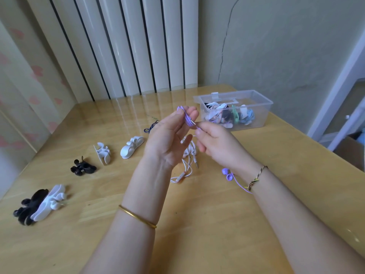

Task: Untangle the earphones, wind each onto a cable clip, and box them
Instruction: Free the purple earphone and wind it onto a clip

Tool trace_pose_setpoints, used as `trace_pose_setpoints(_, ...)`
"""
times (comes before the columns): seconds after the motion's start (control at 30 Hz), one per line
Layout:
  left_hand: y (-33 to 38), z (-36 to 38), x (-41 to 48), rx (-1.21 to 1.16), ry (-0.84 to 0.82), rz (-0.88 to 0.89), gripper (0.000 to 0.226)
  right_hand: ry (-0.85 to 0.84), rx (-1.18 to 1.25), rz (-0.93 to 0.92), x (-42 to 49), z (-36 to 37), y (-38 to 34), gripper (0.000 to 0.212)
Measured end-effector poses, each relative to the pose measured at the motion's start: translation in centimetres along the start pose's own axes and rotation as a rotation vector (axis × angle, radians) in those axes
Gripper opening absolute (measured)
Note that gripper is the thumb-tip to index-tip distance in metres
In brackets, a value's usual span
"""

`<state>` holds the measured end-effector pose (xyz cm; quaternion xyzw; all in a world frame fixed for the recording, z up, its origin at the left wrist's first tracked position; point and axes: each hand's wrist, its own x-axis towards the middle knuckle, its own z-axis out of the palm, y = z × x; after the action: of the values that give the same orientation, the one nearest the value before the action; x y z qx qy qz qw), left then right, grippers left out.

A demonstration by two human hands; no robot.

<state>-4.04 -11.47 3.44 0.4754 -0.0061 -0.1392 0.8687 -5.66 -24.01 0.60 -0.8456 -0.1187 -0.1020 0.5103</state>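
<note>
Far right on the glossy wooden table [207, 224] sits the clear plastic box [260, 115], with wound earphones [217, 113] inside it. Down the left side runs a line of clips: the black and white pair of clips [39, 204] nearest, then the black plastic clip [83, 166], the white winged clip [102, 153], and the rounded white clip [131, 147] farthest. Mid-table lies the tangled white earphone cable [187, 161], with the purple earbuds [227, 174] just right of it. Above that, the left hand [171, 139] and right hand [215, 141] hold the purple cable [187, 118] between them.

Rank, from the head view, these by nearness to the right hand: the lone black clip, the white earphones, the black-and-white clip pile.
1. white earphones, on the table just below the right hand.
2. lone black clip, left of centre.
3. black-and-white clip pile, far left.
</note>
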Motion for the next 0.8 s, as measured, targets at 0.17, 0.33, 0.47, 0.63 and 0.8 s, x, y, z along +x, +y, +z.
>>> trace_pose_setpoints(0.17, -0.6, 0.2, -0.1, 0.015, 0.083, 0.203, 0.013, -0.074, 0.006, 0.036, -0.4, 0.3, -0.4, 0.021)
trace_pose_setpoints(0.33, -1.2, 0.3, -0.2, 0.238, 0.147, 0.422, 0.019, -0.086, -0.101, -0.025, -0.9, -0.1, -1.4, 0.027)
trace_pose_setpoints(0.47, -1.4, 0.3, 0.0, 0.589, 0.135, 0.569, 0.025, 0.001, -0.127, -0.062, -0.9, -1.0, -1.7, 0.024)
trace_pose_setpoints(0.63, -1.5, 0.1, -0.1, 0.934, 0.041, 0.472, 0.024, 0.184, -0.232, -0.100, -0.6, -2.4, -1.4, 0.016)
trace_pose_setpoints(0.8, -1.3, 0.3, -0.4, 0.940, -0.124, 0.343, 0.025, 0.340, -0.382, -0.113, -0.5, -3.4, -0.6, 0.015)
